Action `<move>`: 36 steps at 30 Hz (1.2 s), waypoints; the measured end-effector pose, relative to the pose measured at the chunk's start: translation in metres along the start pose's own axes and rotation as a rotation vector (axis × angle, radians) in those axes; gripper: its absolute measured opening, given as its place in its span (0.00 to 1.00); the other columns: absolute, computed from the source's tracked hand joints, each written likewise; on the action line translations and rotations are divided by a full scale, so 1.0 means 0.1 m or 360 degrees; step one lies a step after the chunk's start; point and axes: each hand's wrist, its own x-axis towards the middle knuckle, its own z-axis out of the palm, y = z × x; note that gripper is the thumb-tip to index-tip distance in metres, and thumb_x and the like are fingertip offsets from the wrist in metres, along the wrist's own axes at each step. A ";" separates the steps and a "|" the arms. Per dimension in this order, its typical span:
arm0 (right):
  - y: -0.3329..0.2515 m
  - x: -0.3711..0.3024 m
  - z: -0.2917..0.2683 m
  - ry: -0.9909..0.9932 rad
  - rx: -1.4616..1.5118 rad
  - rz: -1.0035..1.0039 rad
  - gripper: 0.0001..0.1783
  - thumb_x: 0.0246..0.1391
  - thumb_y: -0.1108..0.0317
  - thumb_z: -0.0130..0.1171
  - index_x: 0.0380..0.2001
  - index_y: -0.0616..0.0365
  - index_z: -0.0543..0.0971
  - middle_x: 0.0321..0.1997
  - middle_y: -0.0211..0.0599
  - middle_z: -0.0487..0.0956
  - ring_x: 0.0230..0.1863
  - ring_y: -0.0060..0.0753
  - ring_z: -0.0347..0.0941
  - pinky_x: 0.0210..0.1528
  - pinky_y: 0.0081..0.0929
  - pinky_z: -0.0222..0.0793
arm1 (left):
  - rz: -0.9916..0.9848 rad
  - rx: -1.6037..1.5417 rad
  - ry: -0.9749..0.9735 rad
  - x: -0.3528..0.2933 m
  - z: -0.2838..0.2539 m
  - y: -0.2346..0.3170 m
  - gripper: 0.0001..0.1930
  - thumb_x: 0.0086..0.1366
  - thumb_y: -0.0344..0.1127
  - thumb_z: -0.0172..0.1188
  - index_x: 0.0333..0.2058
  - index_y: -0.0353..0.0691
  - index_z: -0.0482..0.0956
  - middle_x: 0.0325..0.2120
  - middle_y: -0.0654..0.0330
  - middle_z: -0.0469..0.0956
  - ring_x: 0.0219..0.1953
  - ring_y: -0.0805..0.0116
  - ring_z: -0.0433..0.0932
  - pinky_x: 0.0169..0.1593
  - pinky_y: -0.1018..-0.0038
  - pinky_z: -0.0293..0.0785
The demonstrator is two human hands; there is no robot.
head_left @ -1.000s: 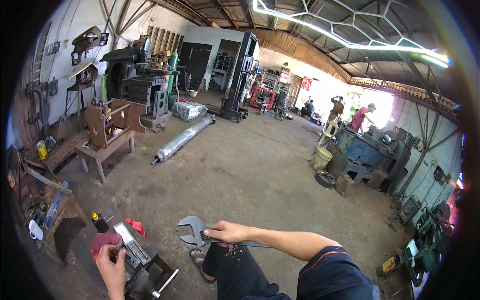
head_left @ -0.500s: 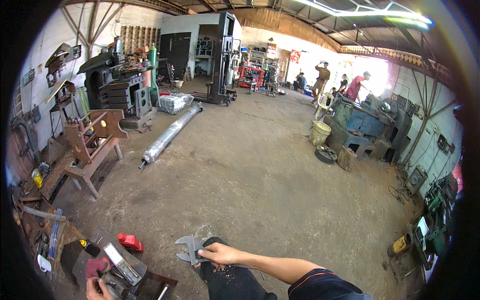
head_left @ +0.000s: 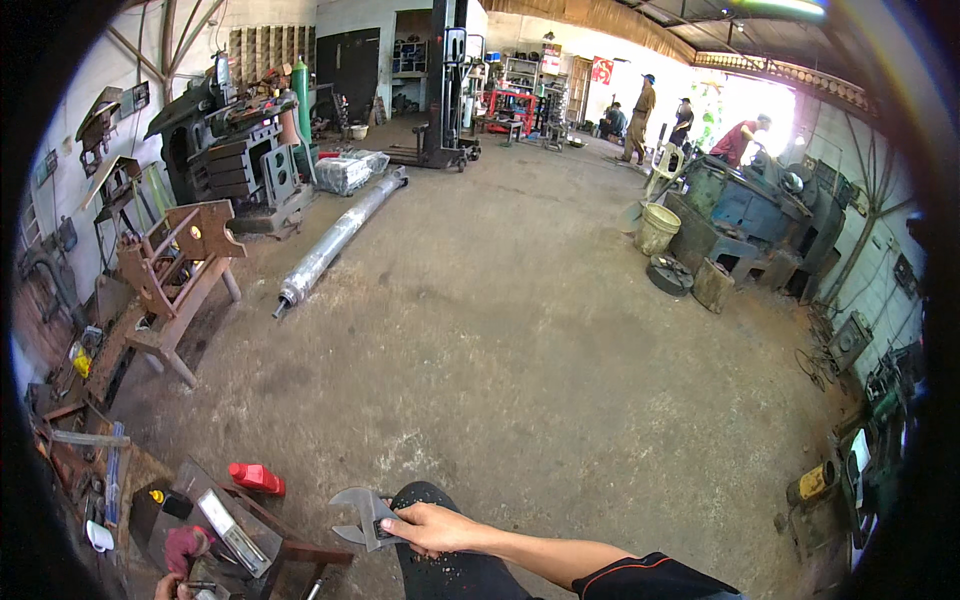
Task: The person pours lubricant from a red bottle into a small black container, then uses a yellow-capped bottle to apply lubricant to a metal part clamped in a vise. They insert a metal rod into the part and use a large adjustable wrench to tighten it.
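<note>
My right hand [head_left: 430, 528] is wrapped round a large adjustable wrench [head_left: 361, 518], its jaws pointing left. The wrench lies over my dark-trousered knee [head_left: 425, 494], which is dotted with small crumbs. My left hand [head_left: 172, 588] is mostly cut off by the lower edge; its visible fingers are curled beside a dark red cloth [head_left: 186, 546] and a short metal piece [head_left: 201, 585]. What they hold is unclear. Around it on a low bench are a flat case with a clear cover [head_left: 232, 530] and a small black bottle with a yellow cap [head_left: 173, 502].
A red bottle [head_left: 257, 478] stands by the bench. Ahead, a long silver cylinder [head_left: 345, 240] lies on the floor near a brown stand [head_left: 180, 280]. At right are a bucket [head_left: 657, 228], a round dark part [head_left: 669, 275] and machinery [head_left: 735, 215]. Several people [head_left: 640, 118] are farther back.
The view has tilted and shifted slightly. My right hand and the wrench have moved a little left and lower; my left hand has slid down toward the lower edge. A distant person's arm has lowered.
</note>
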 end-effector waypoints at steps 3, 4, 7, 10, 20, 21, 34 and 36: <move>-0.07 -0.05 -0.05 -0.0050 -0.0067 0.0037 0.36 0.76 0.36 0.47 0.50 0.64 0.82 0.21 0.29 0.76 0.21 0.22 0.74 0.25 0.28 0.73 | -0.0092 -0.0036 -0.0035 0.06 -0.01 0.05 0.08 0.72 0.28 0.62 0.43 0.28 0.82 0.35 0.54 0.83 0.37 0.67 0.79 0.45 0.70 0.76; -0.08 -0.07 -0.06 -0.0033 0.0003 0.0047 0.38 0.74 0.35 0.50 0.53 0.65 0.82 0.26 0.32 0.79 0.26 0.24 0.78 0.31 0.29 0.78 | -0.0276 -0.0032 0.0016 0.03 -0.06 0.10 0.05 0.71 0.24 0.60 0.41 0.27 0.81 0.33 0.55 0.81 0.35 0.69 0.77 0.43 0.71 0.74; -0.10 -0.12 -0.08 0.0123 -0.0201 0.0131 0.34 0.73 0.38 0.55 0.50 0.65 0.83 0.30 0.34 0.82 0.31 0.26 0.80 0.36 0.31 0.81 | -0.0291 -0.0078 -0.0142 0.01 -0.15 0.31 0.13 0.69 0.25 0.64 0.50 0.29 0.86 0.46 0.48 0.88 0.49 0.59 0.86 0.56 0.65 0.80; -0.07 -0.17 -0.01 0.0124 -0.0008 0.0056 0.27 0.77 0.48 0.53 0.41 0.65 0.82 0.22 0.31 0.77 0.20 0.21 0.73 0.23 0.25 0.69 | -0.0337 -0.0039 -0.0245 -0.02 -0.28 0.54 0.21 0.70 0.31 0.67 0.60 0.35 0.82 0.54 0.47 0.86 0.57 0.54 0.85 0.60 0.61 0.81; 0.00 -0.17 0.35 0.0088 0.0069 0.0019 0.26 0.79 0.51 0.49 0.35 0.64 0.79 0.19 0.31 0.76 0.17 0.22 0.70 0.22 0.25 0.68 | -0.0245 0.0833 -0.0310 -0.01 -0.40 0.53 0.10 0.69 0.36 0.66 0.37 0.33 0.86 0.29 0.38 0.83 0.36 0.35 0.84 0.41 0.48 0.79; 0.01 -0.17 0.34 0.0105 0.0053 0.0016 0.27 0.79 0.50 0.49 0.35 0.64 0.79 0.19 0.31 0.76 0.16 0.22 0.70 0.22 0.25 0.69 | -0.0251 0.0851 -0.0343 -0.01 -0.39 0.52 0.10 0.68 0.35 0.66 0.37 0.33 0.86 0.29 0.38 0.83 0.36 0.35 0.84 0.42 0.47 0.80; 0.04 -0.13 0.30 0.0078 -0.0003 0.0003 0.26 0.80 0.52 0.47 0.36 0.65 0.79 0.18 0.32 0.76 0.15 0.23 0.70 0.21 0.26 0.68 | -0.0422 0.0908 -0.0455 0.07 -0.42 0.53 0.13 0.67 0.39 0.70 0.34 0.32 0.86 0.27 0.39 0.83 0.35 0.36 0.85 0.40 0.50 0.80; 0.05 -0.12 0.29 0.0084 0.0000 0.0000 0.25 0.81 0.53 0.46 0.38 0.65 0.79 0.17 0.32 0.76 0.14 0.24 0.70 0.19 0.25 0.68 | -0.0359 0.0902 -0.0463 0.08 -0.43 0.52 0.13 0.67 0.39 0.70 0.34 0.32 0.86 0.27 0.39 0.83 0.36 0.36 0.85 0.40 0.49 0.80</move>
